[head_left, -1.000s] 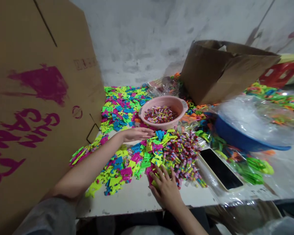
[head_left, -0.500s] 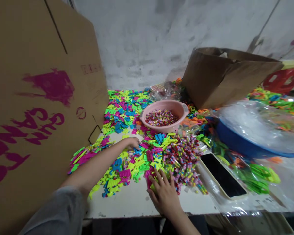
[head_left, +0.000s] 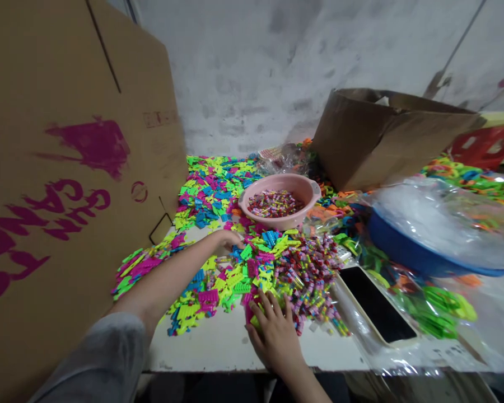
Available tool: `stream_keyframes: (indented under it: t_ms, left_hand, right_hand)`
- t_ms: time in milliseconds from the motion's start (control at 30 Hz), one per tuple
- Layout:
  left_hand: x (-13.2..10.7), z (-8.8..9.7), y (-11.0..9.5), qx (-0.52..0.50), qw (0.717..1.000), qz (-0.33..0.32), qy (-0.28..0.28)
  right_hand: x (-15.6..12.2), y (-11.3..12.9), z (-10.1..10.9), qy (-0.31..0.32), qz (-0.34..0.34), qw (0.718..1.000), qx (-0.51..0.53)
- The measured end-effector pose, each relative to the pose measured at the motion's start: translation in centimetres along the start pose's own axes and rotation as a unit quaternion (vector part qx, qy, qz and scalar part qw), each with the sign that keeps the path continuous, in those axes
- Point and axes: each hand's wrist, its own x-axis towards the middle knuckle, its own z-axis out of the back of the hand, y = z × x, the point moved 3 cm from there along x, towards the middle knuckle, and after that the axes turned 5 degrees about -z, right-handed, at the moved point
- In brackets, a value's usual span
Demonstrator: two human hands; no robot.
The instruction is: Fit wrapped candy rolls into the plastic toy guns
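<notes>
A heap of small bright plastic pieces [head_left: 218,196] in green, pink, blue and yellow covers the white table [head_left: 218,350]. My left hand [head_left: 228,239] reaches into the heap with its fingers curled down onto the pieces; what they grip is hidden. My right hand [head_left: 273,330] rests near the table's front edge, fingers spread over a small stack of pink and yellow pieces [head_left: 252,313]. Beside it lies a pile of small striped candy sticks [head_left: 311,274]. A pink bowl [head_left: 315,190] behind holds more of them.
A tall cardboard box [head_left: 67,168] with magenta print stands at the left. A tilted open carton [head_left: 386,134] sits at the back right. A blue basin [head_left: 407,246] under clear plastic and a dark phone [head_left: 376,305] lie to the right. A grey wall is behind.
My left hand has drawn back from near the pink bowl and curled its fingers down into the heap. My right hand has stayed on the small stack.
</notes>
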Motion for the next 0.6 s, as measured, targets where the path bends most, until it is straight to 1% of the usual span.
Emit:
stream_keyframes:
  t_ms: [67,133,200,267,333,367,400,467,500,533,567,600]
  left_hand:
    - [-0.4,-0.5,-0.7,0.0,1.0,-0.001,-0.017]
    - [-0.9,-1.2,-1.6,0.001,0.998,-0.029,-0.058]
    - [-1.8,-2.3,-2.6,0.004,0.99,-0.078,-0.118]
    - [-2.9,-3.9,-3.3,0.01,0.974,-0.141,-0.175]
    - [-4.3,-5.8,-3.7,0.021,0.955,-0.203,-0.217]
    - [-5.0,-6.8,-3.6,0.028,0.944,-0.23,-0.234]
    - [-5.6,-7.8,-3.5,0.035,0.933,-0.254,-0.251]
    - [-6.6,-9.5,-3.0,0.046,0.913,-0.296,-0.277]
    - [-7.0,-10.2,-2.7,0.05,0.904,-0.314,-0.285]
    - [-7.3,-10.8,-2.3,0.051,0.897,-0.329,-0.289]
    - [-7.5,-11.4,-2.0,0.051,0.892,-0.342,-0.291]
    - [-7.6,-11.9,-1.7,0.046,0.888,-0.352,-0.292]
  right_hand:
    - [0.0,0.1,0.1,-0.004,-0.001,1.0,0.002]
    - [-0.1,0.0,0.0,-0.012,0.0,1.0,0.009]
    - [-0.1,-0.1,0.0,-0.028,0.002,0.999,0.025]
    - [0.0,-0.4,0.4,-0.059,0.009,0.997,0.053]
    - [0.3,-0.7,1.9,-0.11,0.014,0.989,0.094]
    - [0.4,-0.7,3.3,-0.139,0.015,0.983,0.122]
    - [0.6,-0.6,5.1,-0.166,0.017,0.974,0.153]
    - [0.6,0.3,9.7,-0.201,0.025,0.953,0.227]
    - [0.5,1.1,12.2,-0.198,0.044,0.945,0.256]
    - [0.2,2.2,14.6,-0.166,0.079,0.945,0.269]
    - [-0.2,3.5,16.5,-0.106,0.128,0.949,0.267]
    - [-0.9,4.7,18.1,-0.066,0.177,0.949,0.253]
